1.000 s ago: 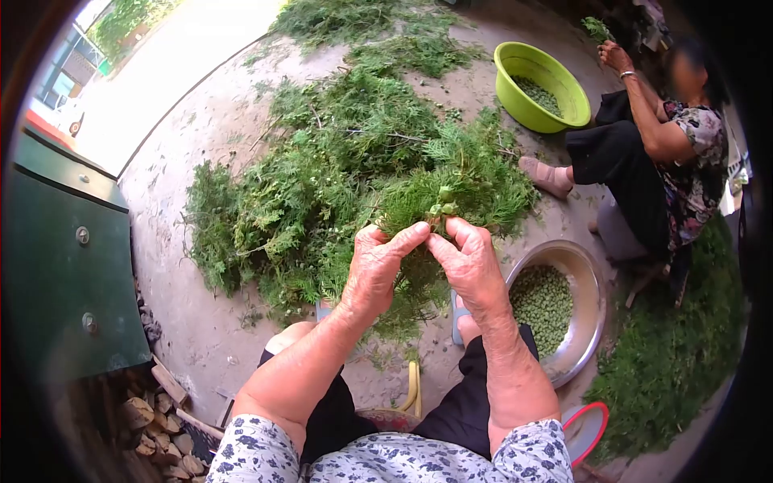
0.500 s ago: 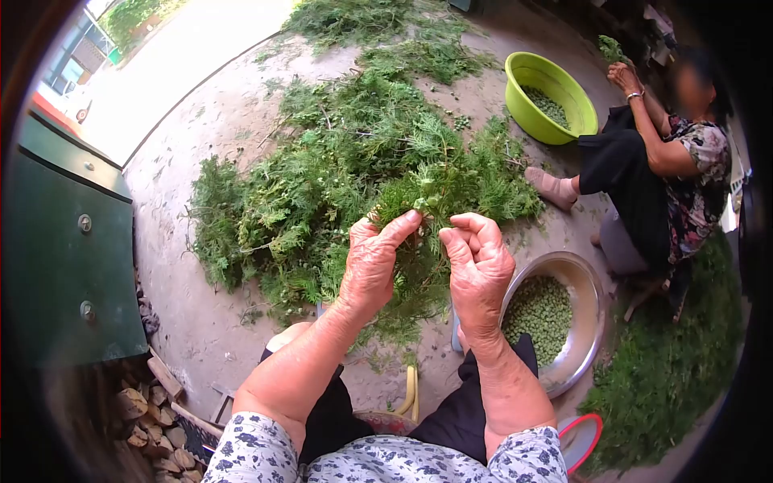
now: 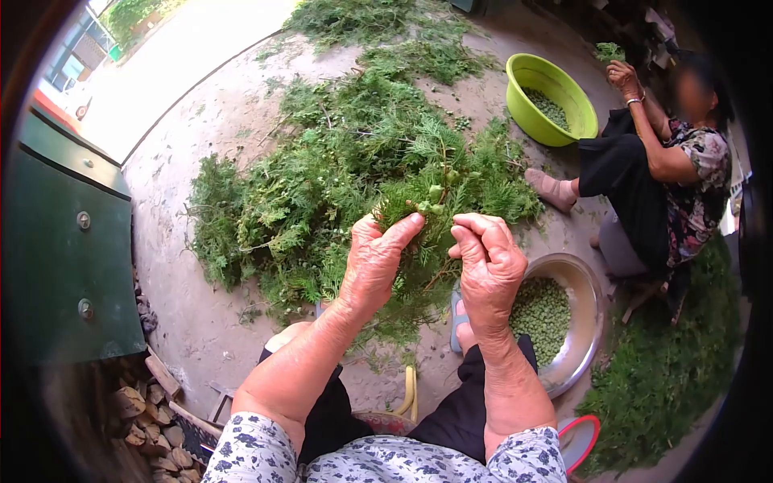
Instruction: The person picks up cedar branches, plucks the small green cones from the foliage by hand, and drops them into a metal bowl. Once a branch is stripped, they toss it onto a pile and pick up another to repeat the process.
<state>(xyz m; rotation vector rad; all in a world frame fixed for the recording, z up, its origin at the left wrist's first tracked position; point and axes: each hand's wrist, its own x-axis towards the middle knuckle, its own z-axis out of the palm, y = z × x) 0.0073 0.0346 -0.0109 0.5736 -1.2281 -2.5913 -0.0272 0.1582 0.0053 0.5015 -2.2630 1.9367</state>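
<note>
My left hand (image 3: 375,262) pinches a green conifer sprig (image 3: 396,200) between thumb and forefinger. Small round green cones (image 3: 436,193) show at its tip, just beyond the thumb. To the right, apart from the left, my right hand (image 3: 493,262) has thumb and forefinger pressed together; whether something small sits between them is hidden. Beneath both hands spreads a heap of cut conifer branches (image 3: 322,181). A steel basin (image 3: 593,322) by my right forearm holds many picked green cones (image 3: 539,318).
A co-worker (image 3: 692,173) sits at the right, holding another sprig (image 3: 609,52) beside a lime-green tub (image 3: 522,101) with cones in it. Stripped greenery (image 3: 668,386) lies at lower right, near a red-rimmed container (image 3: 592,431). Left are a green metal panel (image 3: 56,266) and chopped wood (image 3: 165,439).
My right hand has moved slightly right, away from the sprig. The left hand has shifted a little, and the cones at the sprig's tip show more clearly.
</note>
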